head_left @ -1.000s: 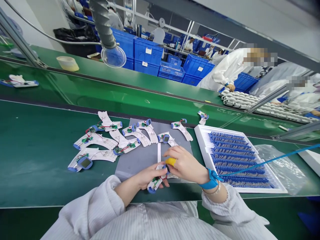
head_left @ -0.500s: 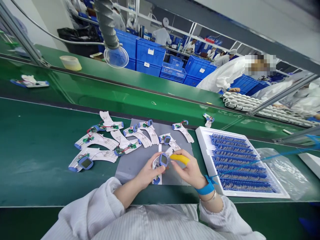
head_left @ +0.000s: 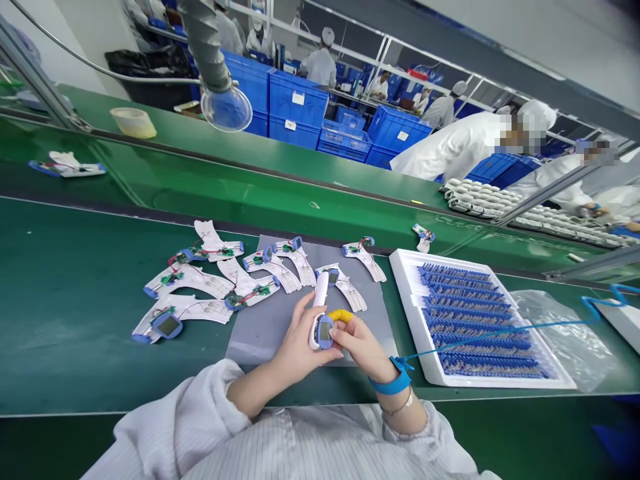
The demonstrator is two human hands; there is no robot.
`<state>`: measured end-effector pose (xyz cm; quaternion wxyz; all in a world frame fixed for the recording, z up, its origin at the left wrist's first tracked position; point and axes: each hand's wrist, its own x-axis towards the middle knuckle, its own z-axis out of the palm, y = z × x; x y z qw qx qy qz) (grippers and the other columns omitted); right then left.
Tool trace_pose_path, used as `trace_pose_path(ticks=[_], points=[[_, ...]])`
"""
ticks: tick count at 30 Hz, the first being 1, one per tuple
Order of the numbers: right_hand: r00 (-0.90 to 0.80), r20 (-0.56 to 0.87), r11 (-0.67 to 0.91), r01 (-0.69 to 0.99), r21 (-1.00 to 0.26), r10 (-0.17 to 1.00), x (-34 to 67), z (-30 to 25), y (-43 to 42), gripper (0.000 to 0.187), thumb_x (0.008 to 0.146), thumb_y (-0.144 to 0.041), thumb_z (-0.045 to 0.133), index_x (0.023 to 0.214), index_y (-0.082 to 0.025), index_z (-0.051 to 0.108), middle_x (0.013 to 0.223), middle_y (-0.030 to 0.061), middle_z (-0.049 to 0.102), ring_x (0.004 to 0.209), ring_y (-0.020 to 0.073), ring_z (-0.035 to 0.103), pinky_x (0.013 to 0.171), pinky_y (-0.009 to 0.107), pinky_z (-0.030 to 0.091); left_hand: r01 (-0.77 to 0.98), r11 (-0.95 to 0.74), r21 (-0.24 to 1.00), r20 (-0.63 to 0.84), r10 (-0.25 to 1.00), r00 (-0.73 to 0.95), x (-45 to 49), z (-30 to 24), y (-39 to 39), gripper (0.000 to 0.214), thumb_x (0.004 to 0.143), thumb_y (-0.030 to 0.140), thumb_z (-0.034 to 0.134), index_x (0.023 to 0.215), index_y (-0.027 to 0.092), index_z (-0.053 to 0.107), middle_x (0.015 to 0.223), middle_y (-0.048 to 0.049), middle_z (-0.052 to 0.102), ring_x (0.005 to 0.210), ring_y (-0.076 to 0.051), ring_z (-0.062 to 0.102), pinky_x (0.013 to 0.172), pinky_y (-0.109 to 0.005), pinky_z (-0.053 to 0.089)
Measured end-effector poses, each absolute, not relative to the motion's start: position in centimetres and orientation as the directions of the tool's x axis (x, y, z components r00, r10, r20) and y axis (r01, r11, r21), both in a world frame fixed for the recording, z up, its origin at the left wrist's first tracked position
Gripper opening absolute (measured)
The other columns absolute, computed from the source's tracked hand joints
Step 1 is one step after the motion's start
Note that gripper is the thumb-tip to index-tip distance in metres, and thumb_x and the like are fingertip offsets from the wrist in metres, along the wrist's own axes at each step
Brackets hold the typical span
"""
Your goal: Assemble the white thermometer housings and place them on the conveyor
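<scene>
White display unit (head_left: 321,308) clasped in left hand (head_left: 300,343)

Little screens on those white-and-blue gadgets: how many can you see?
3. A dark rectangular screen sits on the white plastic gadget in the left hand; another lies on the grey mat; another on the green belt. More may be hidden.

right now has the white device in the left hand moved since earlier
Yes, the white device flipped end for end over the gray mat: display now near the person, handle pointing away.

White striped smock (head_left: 300,447), blue wrist strap (head_left: 390,385), thin bracelet (head_left: 401,405), yellow finger cot (head_left: 341,315).
</scene>
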<state>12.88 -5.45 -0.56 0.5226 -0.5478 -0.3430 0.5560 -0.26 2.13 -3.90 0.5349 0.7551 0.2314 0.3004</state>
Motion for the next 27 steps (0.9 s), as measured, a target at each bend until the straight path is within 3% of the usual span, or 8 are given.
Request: trace_pose_path(ticks=[5,12,27], points=[[0.108,-0.294,-0.259,-0.256,-0.931,0.950,12.71,-0.58,-5.30,0.029,0.072,-0.042,0.064,0.083,-0.016,0.054,0.063,-0.0034,0.049,0.054,0.0074,0.042,0.053,0.020,0.035,0.020,-0.398,0.917,0.257,0.628,0.734,-0.21,-4.02,1.94,0.059,0.065,0.029,0.068,0.114,0.021,0.036,0.134,-0.0165,0.023,0.124,-0.031,0.033,0.099,-0.047,0.033],[0.029,-0.337,-0.310,-0.328,-0.893,0.941,13.10,-0.60,-5.25,0.032,0.073,-0.043,0.064,0.085,-0.016,0.054,0.060,-0.0049,0.044,0.049,0.0054,0.035,0.049,0.019,0.031,0.020,-0.375,0.927,0.238,0.628,0.741,-0.19,-3.83,2.11,0.052,0.067,0.022,0.063,0.113,0.020,0.037,0.131,-0.0162,0.029,0.121,-0.029,0.037,0.099,-0.047,0.033],[0.070,-0.348,-0.302,-0.360,-0.883,0.935,12.76,-0.68,-5.18,0.031,0.071,-0.043,0.066,0.081,-0.016,0.053,0.061,-0.0053,0.044,0.051,0.0055,0.039,0.050,0.018,0.033,0.051,-0.412,0.910,0.258,0.657,0.708,-0.24,-3.82,2.19,0.050,0.068,0.024,0.061,0.112,0.020,0.037,0.132,-0.0161,0.027,0.122,-0.029,0.036,0.098,-0.046,0.034]])
